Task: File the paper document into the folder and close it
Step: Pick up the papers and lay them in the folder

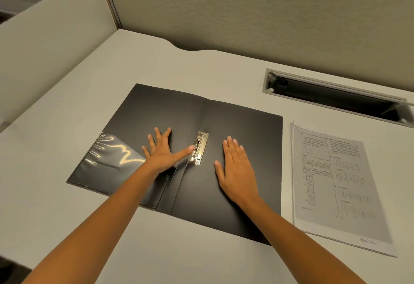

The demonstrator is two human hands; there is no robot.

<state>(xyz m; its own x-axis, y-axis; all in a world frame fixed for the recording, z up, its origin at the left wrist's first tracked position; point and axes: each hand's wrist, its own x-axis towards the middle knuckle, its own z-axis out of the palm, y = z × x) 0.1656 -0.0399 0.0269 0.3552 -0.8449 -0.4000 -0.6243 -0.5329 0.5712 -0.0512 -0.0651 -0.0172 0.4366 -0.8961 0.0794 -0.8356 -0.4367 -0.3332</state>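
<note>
Squarely mid-surface on the pale grey desk (pixel 67 227): flat black plastic folder (pixel 246 194), lying open, near edge close to the desk's front edge. Just right of it, barely apart, printed white paper document (pixel 336 183), flat, toward the right edge. Bare surface at left and behind the folder, up to the rectangular cable slot (pixel 336 98) at back right. Left hand (pixel 161 154) flat on the left cover, fingers spread, thumb touching the silver metal clip (pixel 200 148). Right hand (pixel 237 169) flat, fingers together, gripping nothing.
</note>
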